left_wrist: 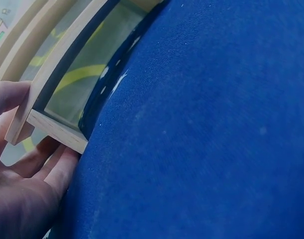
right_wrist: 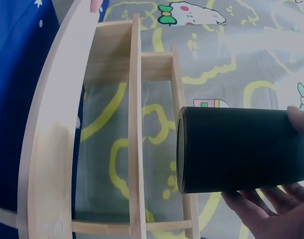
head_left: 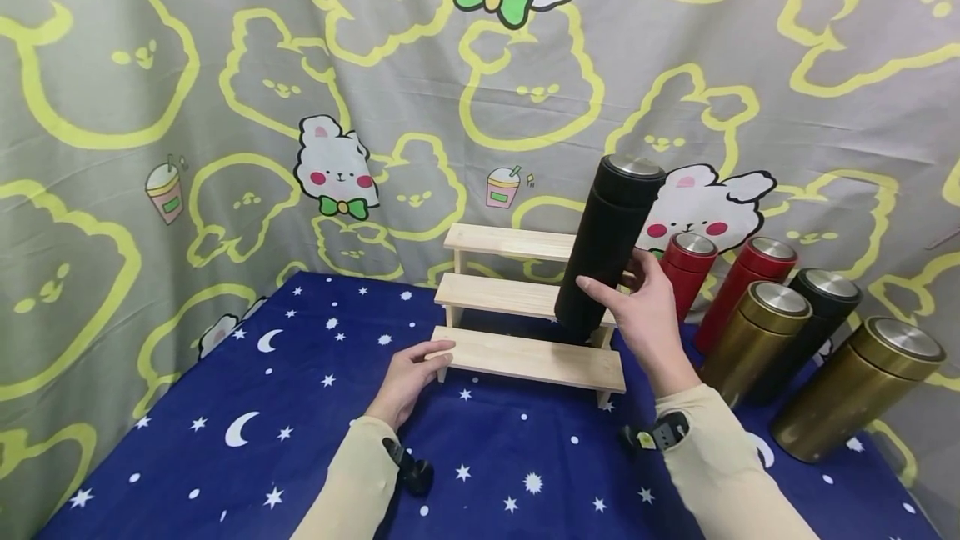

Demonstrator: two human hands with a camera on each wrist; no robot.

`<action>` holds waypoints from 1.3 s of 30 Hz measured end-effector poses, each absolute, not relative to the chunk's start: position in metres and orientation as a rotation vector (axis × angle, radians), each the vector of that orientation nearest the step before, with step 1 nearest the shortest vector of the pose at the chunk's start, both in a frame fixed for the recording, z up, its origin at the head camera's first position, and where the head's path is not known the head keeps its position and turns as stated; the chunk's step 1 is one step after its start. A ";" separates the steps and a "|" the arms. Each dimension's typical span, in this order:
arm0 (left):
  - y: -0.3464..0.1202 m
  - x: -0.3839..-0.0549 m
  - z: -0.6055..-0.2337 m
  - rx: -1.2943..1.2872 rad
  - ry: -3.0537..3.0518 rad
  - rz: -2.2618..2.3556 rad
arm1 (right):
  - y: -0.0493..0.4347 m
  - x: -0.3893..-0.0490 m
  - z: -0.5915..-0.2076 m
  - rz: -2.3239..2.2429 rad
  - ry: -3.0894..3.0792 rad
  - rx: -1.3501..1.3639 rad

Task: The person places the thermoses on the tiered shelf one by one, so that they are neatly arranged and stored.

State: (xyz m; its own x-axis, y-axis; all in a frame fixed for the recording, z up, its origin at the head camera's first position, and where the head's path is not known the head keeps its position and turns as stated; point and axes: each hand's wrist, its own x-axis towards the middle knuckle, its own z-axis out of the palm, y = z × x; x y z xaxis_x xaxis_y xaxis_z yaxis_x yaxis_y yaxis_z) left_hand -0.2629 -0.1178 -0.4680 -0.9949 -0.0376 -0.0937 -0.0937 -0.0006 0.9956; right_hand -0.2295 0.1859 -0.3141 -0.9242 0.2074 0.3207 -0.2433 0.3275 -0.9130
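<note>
My right hand (head_left: 647, 319) grips a black thermos flask (head_left: 609, 232) with a steel-topped lid, held tilted in front of the right part of a three-step wooden display rack (head_left: 525, 354). In the right wrist view the flask's base (right_wrist: 181, 149) points toward the steps, and fingers (right_wrist: 249, 206) wrap its underside. At the rack's lower left end, my left hand (head_left: 408, 377) holds the bottom step. The left wrist view has the thumb (left_wrist: 12, 94) over the board's end and the other fingers against the end support (left_wrist: 59, 132).
To the right stand several more flasks: a small red one (head_left: 688, 269), a taller red one (head_left: 742, 290), a gold one (head_left: 757, 340), another black one (head_left: 813, 332) and a large gold one (head_left: 858, 386). A blue star-patterned cloth (head_left: 300, 432) covers the table; a cartoon-print curtain (head_left: 405, 107) hangs behind.
</note>
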 end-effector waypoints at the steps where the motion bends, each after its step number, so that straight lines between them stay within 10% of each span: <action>1: -0.118 -0.263 -0.468 -0.143 2.190 2.190 | 0.185 -0.232 -0.313 1.627 -2.221 0.039; 39: -0.117 -0.261 -0.468 -0.124 2.161 2.242 | 0.140 -0.287 -0.284 1.719 -2.191 0.215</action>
State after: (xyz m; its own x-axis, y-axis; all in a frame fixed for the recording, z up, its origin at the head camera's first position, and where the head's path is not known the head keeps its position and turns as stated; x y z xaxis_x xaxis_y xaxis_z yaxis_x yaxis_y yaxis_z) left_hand -0.2611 -0.1167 -0.4684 -0.9965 -0.0375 -0.0745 -0.0731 -0.0382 0.9966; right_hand -0.2870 0.1404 -0.2840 -0.9285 0.0926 0.3597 -0.3274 0.2536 -0.9102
